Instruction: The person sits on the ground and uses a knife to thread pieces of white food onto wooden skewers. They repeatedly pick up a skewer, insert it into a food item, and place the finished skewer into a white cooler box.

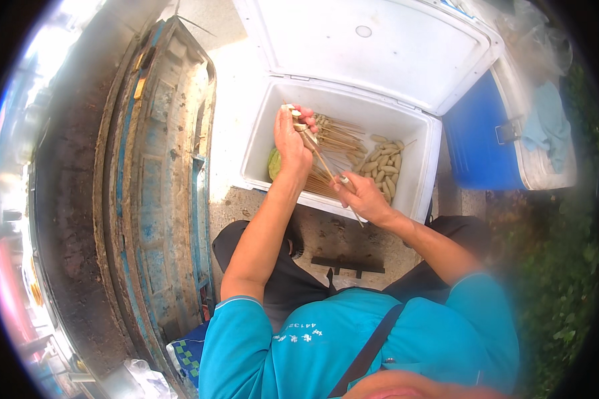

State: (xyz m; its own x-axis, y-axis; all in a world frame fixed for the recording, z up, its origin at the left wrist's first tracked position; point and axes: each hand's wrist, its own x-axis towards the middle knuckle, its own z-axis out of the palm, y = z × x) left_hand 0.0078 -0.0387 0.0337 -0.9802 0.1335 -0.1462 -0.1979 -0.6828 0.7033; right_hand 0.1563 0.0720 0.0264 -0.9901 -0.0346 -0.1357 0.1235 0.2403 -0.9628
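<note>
My left hand is raised over the left side of an open white cooler box, its fingers closed around pale pieces of food on a wooden skewer. The skewer slants down to my right hand, which grips the pale handle of a knife. The stick's lower end comes out below that hand. The knife's blade seems to run along the skewer towards the food; its edge is hard to make out. Inside the box lie many bamboo skewers, and pale oblong food pieces are heaped at the right.
The raised white lid leans back behind the box. A blue cooler with a light blue cloth on it stands right. Along the left runs a worn blue metal panel. A yellow-green item sits in the box's left corner.
</note>
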